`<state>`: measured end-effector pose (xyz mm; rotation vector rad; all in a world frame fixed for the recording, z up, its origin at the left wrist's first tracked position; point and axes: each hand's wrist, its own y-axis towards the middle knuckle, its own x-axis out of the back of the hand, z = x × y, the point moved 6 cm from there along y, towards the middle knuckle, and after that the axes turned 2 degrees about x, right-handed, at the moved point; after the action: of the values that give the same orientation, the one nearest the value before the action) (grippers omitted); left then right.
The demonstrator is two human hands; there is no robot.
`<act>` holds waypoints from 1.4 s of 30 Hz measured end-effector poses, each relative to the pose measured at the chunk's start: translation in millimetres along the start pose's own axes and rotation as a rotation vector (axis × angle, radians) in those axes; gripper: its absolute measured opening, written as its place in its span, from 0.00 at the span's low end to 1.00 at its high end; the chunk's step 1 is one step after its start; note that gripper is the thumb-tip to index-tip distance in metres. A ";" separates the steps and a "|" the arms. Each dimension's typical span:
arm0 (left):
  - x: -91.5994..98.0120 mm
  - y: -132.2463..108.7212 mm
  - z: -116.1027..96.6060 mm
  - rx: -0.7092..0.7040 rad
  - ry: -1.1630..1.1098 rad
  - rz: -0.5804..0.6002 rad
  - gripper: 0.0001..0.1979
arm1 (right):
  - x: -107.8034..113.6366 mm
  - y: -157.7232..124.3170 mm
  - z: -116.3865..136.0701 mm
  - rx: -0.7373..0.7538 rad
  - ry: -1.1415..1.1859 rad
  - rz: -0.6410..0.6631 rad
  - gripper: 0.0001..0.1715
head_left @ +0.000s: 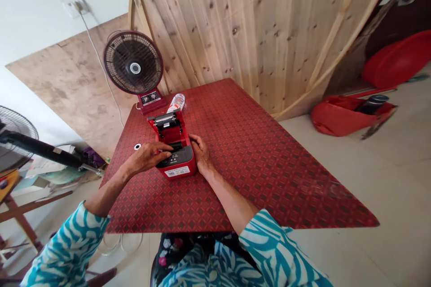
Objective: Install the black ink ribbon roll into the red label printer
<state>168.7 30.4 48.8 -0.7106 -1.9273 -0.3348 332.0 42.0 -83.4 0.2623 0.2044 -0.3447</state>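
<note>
A small red label printer sits on the red patterned table with its lid flipped open towards the far side. My left hand lies across its dark front panel, fingers stretched towards the open bay and holding nothing. My right hand rests against the printer's right side, fingers curled along its edge. A small white roll lies on the table just left of the printer.
A red desk fan stands at the table's far corner, with a plastic bottle lying beside it behind the printer. Wooden boards lean on the wall behind. Red bags lie on the floor to the right; a second fan stands at left.
</note>
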 end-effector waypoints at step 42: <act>-40.8 -60.1 -54.2 -0.456 0.440 -0.654 0.06 | 0.9 -2.9 -6.3 -0.095 0.099 -0.017 0.21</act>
<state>184.2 -58.6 41.4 -0.2260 -1.6156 -1.2564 330.8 40.9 -90.2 0.1838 0.3194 -0.3381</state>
